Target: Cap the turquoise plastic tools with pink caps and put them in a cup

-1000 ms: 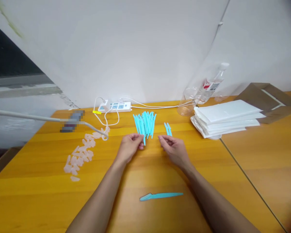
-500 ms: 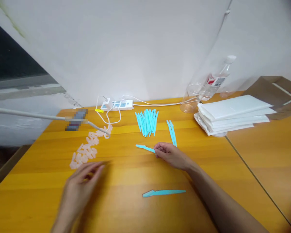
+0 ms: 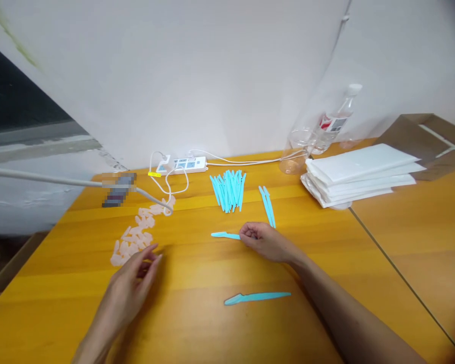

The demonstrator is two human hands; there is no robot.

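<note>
While the right hand [image 3: 264,242] grips a blue tool [image 3: 223,235], bare tabletop [image 3: 193,273] borders the open left hand [image 3: 131,283].

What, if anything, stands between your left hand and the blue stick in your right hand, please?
Nothing visible; only tabletop shows between the left hand and the held blue stick in the right hand. The pink pieces lie beyond and left of that path; the loose blue stick lies nearer the body.
</note>
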